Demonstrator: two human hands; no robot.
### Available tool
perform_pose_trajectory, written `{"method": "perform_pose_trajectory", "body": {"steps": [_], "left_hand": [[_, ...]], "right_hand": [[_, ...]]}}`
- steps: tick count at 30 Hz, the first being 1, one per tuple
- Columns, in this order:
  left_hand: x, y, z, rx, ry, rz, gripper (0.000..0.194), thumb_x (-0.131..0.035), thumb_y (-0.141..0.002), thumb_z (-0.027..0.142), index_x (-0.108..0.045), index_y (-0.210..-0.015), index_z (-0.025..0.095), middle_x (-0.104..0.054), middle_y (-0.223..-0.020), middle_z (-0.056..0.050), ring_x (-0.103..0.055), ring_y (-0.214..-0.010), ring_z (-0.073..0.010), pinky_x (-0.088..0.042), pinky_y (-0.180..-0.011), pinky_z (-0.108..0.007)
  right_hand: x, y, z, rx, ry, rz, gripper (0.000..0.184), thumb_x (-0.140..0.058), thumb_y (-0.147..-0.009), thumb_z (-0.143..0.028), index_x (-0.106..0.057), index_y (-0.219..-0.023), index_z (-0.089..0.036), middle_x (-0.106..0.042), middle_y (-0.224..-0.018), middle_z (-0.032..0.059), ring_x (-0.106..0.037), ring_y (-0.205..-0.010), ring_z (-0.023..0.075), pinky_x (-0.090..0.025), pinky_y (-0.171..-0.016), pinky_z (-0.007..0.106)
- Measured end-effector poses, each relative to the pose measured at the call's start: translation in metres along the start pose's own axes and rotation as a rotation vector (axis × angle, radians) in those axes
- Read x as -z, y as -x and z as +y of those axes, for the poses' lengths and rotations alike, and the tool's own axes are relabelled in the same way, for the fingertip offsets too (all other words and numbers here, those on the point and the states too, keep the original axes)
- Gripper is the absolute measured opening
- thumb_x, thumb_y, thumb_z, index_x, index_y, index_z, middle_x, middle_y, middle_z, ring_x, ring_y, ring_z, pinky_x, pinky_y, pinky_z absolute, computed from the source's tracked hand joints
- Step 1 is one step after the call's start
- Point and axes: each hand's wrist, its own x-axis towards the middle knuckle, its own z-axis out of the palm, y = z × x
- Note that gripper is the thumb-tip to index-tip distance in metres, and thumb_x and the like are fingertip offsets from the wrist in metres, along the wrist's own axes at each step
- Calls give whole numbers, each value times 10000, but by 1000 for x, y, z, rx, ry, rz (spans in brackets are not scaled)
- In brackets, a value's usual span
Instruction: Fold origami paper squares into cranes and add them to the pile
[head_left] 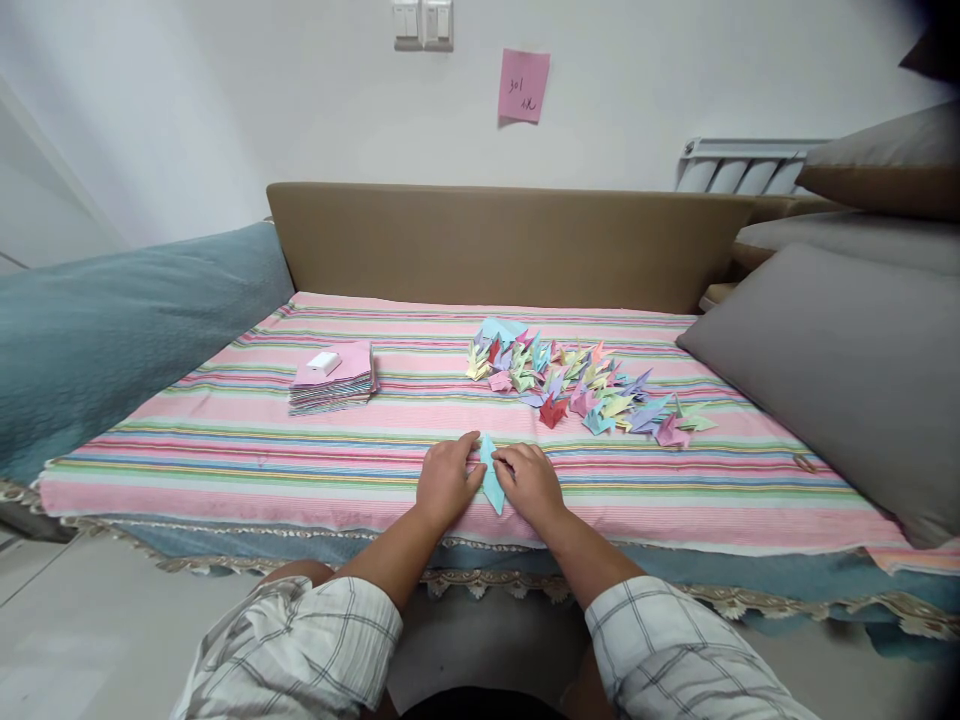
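Observation:
A narrow, light blue folded paper with pointed ends lies on the striped cloth, between my two hands. My left hand is curled at its left side, with thumb and forefinger at the paper's edge. From the right, my right hand presses its bent fingers and thumb onto the paper's middle. Beyond the hands spreads a pile of folded paper cranes in several colours. To the left stands a stack of square paper sheets, with a small white block on its top.
The striped cloth covers a sofa seat with a brown backrest. A blue-covered armrest bounds the left, and grey cushions the right. A small brownish object lies near them. A pink note hangs on the wall.

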Motion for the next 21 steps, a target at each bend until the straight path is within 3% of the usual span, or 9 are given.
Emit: {"method": "perform_pose_trajectory", "body": {"steps": [3, 5, 13, 21], "left_hand": [[0, 1, -1, -70, -52, 14, 232, -574, -784, 265, -638, -1006, 244, -617, -1135, -34, -520, -1022, -224, -381, -917, -385], [-1, 2, -2, -112, -87, 11, 172, -543, -810, 270, -680, -914, 269, -601, -1174, -18, -506, -1037, -226, -376, -925, -400], [-4, 5, 0, -183, -162, 2, 218, -488, -854, 283, -675, -966, 281, -638, -1139, -17, -482, -1067, -246, -359, -925, -450], [-1, 1, 3, -153, -117, -70, 208, -494, -845, 245, -637, -996, 266, -667, -1033, -33, -532, -998, -224, -379, -891, -406]], "right_hand": [[0, 0, 0, 2, 7, 0, 175, -516, -827, -226, -666, -917, -233, -642, -895, 47, -523, -885, 195, -378, -809, 309], [0, 0, 0, 1, 10, 4, 181, -512, -830, -228, -668, -922, -224, -635, -885, 51, -521, -882, 195, -380, -809, 306], [-1, 0, 1, 6, 23, 3, 187, -505, -840, -242, -672, -923, -223, -626, -864, 59, -517, -880, 197, -379, -809, 309], [-1, 0, 1, -22, 21, 24, 203, -525, -818, -233, -664, -965, -225, -616, -912, 68, -498, -901, 216, -382, -812, 330]]}}
